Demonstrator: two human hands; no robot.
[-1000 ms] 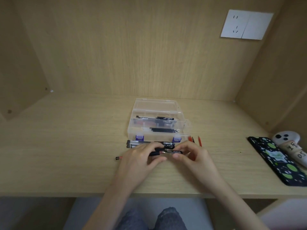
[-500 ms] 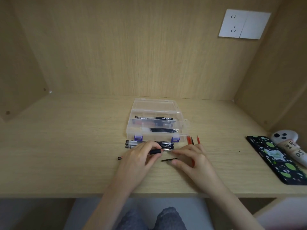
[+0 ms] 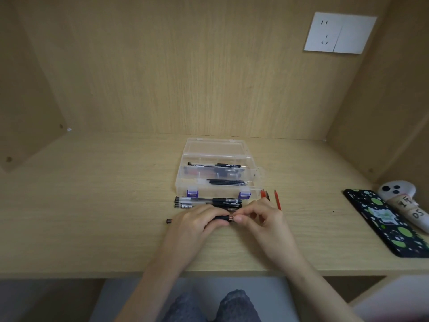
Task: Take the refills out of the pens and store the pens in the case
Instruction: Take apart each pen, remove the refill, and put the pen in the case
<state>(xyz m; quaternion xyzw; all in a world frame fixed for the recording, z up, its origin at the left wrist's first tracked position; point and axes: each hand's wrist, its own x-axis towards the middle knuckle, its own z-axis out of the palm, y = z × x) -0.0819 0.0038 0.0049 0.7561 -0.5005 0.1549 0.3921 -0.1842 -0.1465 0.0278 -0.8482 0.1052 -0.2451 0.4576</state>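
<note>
My left hand grips a black pen that lies across the desk, its tail end poking out to the left. My right hand pinches the pen's metal tip end with thumb and finger. Just behind the hands lie several more black pens in a row. Behind those stands an open clear plastic case with purple clasps; it holds a pen at the back and black refills in the front part. Red refills lie on the desk right of the case.
A phone in a black and green case lies at the right of the desk, with a white controller beside it. Wooden walls close in the desk on three sides. A white wall socket sits high on the back panel.
Half a second ago a small dark pen part lay on the desk under my right hand. Now my right hand has come back to the pen's tip, and that part is out of sight.
</note>
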